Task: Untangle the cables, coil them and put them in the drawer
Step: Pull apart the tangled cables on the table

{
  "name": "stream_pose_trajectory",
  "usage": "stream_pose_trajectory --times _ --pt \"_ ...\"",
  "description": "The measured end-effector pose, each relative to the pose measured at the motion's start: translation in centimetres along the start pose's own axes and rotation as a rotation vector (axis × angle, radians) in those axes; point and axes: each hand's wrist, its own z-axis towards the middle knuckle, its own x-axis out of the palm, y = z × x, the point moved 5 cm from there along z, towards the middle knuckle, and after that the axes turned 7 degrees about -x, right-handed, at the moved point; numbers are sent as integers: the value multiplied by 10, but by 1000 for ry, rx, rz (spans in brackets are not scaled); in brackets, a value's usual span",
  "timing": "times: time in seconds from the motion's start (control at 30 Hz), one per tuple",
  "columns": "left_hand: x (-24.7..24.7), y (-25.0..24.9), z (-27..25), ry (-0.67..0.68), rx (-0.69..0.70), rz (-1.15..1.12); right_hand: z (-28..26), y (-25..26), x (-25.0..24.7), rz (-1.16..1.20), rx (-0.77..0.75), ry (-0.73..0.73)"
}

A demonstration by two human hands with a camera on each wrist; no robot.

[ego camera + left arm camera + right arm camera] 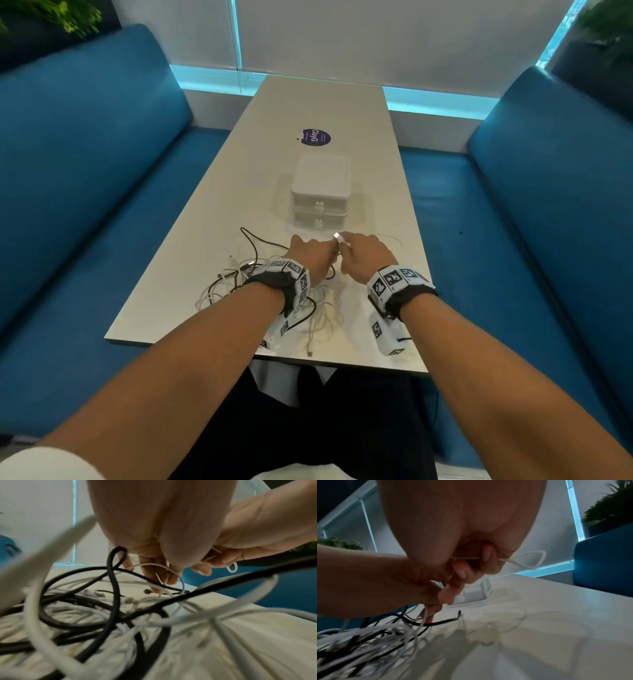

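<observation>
A tangle of black and white cables (239, 284) lies on the pale table (342, 113) near its front edge, under my left wrist. A white two-drawer unit (321, 192) stands just beyond my hands, both drawers closed. My left hand (315, 250) and right hand (359, 255) meet above the table in front of it. Both pinch a thin white cable (530, 559), which loops out past the right hand (471, 566). In the left wrist view the left hand (159, 574) holds that white cable (154, 566) over the cable tangle (102, 615). A black plug end (458, 613) lies loose on the table.
A round purple sticker (315, 137) sits on the table behind the drawer unit. Blue padded benches (85, 154) flank the table on both sides (548, 188). A loose white connector end (310, 353) lies close to the table's front edge.
</observation>
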Motion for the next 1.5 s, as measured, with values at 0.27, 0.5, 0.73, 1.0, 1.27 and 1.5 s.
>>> stream_pose_trajectory --times 0.27,0.5,0.73,1.0,1.27,1.5 --pt "1 13 -6 1 -35 -45 6 -7 7 146 69 94" --pt "1 16 -13 176 -32 122 -1 -34 -15 -69 225 -17" --pt "-1 22 -14 105 11 115 -13 -43 -15 -155 253 -2" --pt "7 11 -25 89 81 223 -11 10 34 33 -63 122" --pt "12 22 -22 52 78 140 -2 0 33 94 28 158" --pt "0 28 -23 93 71 103 -11 -50 6 -7 278 39"
